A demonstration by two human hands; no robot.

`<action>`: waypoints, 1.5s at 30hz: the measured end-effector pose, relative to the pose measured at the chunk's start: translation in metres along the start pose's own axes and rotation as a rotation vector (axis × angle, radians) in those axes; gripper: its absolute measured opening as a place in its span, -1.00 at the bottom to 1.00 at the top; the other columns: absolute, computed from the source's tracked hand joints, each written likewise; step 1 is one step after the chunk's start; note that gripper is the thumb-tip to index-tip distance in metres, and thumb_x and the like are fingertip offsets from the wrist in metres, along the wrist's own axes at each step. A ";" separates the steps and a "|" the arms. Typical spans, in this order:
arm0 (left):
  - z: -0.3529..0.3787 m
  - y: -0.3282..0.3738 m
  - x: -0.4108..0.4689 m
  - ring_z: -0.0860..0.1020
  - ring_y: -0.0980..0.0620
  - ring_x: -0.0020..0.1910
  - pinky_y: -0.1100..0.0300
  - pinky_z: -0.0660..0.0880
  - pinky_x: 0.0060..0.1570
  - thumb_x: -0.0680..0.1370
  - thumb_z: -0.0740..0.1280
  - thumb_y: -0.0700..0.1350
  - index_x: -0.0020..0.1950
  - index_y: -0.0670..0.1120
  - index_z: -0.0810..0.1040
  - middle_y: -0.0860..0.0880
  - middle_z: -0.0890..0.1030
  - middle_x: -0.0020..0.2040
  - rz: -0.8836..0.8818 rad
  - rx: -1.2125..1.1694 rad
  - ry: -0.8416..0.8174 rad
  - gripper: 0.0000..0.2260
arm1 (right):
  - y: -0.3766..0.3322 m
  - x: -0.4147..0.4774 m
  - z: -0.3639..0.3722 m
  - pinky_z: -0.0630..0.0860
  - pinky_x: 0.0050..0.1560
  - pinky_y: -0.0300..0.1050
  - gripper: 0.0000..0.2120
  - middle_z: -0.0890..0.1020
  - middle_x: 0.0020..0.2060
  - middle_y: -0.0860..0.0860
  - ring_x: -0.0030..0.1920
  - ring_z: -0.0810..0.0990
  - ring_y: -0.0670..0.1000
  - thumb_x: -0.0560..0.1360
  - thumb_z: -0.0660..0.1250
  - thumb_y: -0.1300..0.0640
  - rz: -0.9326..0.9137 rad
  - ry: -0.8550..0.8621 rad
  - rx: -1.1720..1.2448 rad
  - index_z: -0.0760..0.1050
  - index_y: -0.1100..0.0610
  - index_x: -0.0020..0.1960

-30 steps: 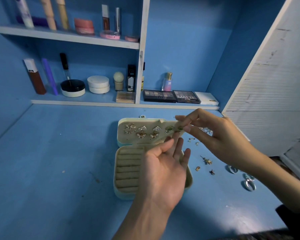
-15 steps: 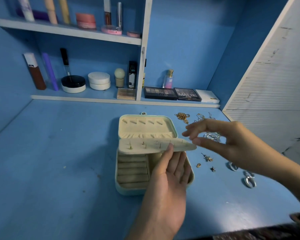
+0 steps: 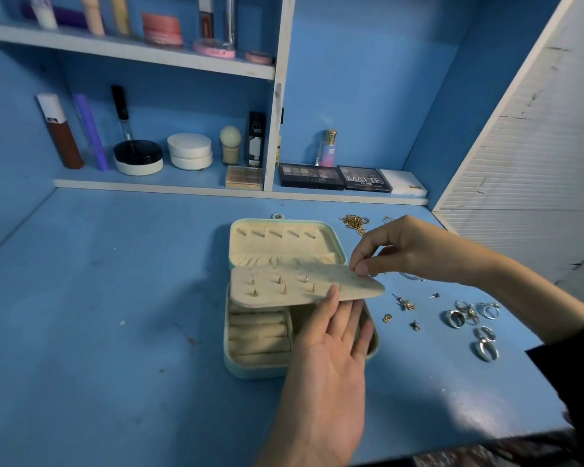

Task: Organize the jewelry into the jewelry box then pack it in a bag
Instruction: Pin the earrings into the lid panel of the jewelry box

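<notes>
We've got our left hand (image 3: 331,358) flat under the earring panel (image 3: 294,288), right hand (image 3: 398,251) pinching its right end, and the loose earrings (image 3: 406,304) sit just right, nearest that hand.

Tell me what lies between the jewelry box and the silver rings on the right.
In the head view, a few small loose earrings lie scattered on the blue tabletop between the jewelry box and the silver rings; otherwise that stretch is bare.
</notes>
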State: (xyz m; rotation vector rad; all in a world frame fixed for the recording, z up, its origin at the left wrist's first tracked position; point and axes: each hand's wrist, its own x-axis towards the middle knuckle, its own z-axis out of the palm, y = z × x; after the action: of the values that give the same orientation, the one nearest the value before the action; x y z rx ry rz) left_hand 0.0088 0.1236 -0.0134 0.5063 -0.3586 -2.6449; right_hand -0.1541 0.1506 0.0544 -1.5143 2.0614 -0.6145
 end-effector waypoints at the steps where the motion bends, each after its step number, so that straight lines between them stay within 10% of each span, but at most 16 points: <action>1: 0.000 0.000 0.000 0.50 0.11 0.26 0.13 0.31 0.30 0.46 0.24 -0.05 0.17 -0.07 0.58 0.00 0.64 0.16 -0.001 -0.001 0.000 -0.67 | 0.000 0.000 0.000 0.34 -0.38 -0.50 -0.89 0.63 -0.26 -0.11 -0.41 0.50 -0.26 0.47 0.37 0.30 0.002 -0.004 -0.001 0.63 0.14 -0.12; 10: 0.000 0.000 0.000 0.50 0.11 0.26 0.12 0.30 0.33 0.48 0.23 -0.05 0.20 -0.06 0.57 0.00 0.63 0.17 0.007 0.008 0.008 -0.67 | 0.009 0.004 -0.002 0.51 0.04 -0.18 -0.87 0.68 -0.18 -0.11 -0.10 0.60 -0.07 0.46 0.40 0.23 0.009 -0.016 -0.025 0.65 0.02 -0.15; 19: 0.001 0.001 -0.002 0.50 0.10 0.25 0.11 0.31 0.31 0.46 0.24 -0.06 0.17 -0.06 0.58 -0.01 0.64 0.15 0.003 -0.002 0.024 -0.69 | 0.002 0.002 -0.001 0.35 -0.35 -0.50 -0.90 0.64 -0.27 -0.13 -0.39 0.51 -0.27 0.46 0.39 0.25 -0.001 -0.034 -0.047 0.63 0.08 -0.16; 26: 0.003 0.002 -0.004 0.52 0.09 0.22 0.11 0.32 0.29 0.46 0.25 -0.08 0.07 -0.04 0.63 -0.02 0.65 0.13 0.003 -0.013 0.035 -0.75 | 0.000 0.005 -0.003 0.41 -0.31 -0.43 -0.85 0.67 -0.21 -0.13 -0.22 0.60 -0.15 0.46 0.40 0.21 0.004 -0.092 -0.114 0.62 -0.04 -0.19; 31: 0.003 0.000 -0.004 0.51 0.08 0.24 0.11 0.31 0.30 0.44 0.27 -0.07 0.10 -0.04 0.61 -0.02 0.65 0.13 0.008 -0.004 0.047 -0.72 | -0.004 0.012 -0.009 0.53 0.10 -0.01 -0.83 0.66 -0.18 -0.10 -0.12 0.61 -0.06 0.44 0.37 0.22 -0.015 -0.146 -0.199 0.62 -0.05 -0.17; 45: 0.002 0.000 -0.002 0.52 0.09 0.23 0.11 0.31 0.30 0.45 0.24 -0.06 0.13 -0.02 0.59 -0.01 0.66 0.12 0.017 0.009 0.027 -0.71 | -0.003 0.020 -0.008 0.50 0.14 -0.05 -0.88 0.66 -0.18 -0.06 -0.11 0.61 0.04 0.42 0.34 0.19 -0.026 -0.247 -0.283 0.61 0.01 -0.16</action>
State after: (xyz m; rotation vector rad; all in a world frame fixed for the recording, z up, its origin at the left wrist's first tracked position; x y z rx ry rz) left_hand 0.0103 0.1246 -0.0111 0.5385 -0.3654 -2.6184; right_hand -0.1619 0.1313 0.0604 -1.6797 1.9995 -0.1360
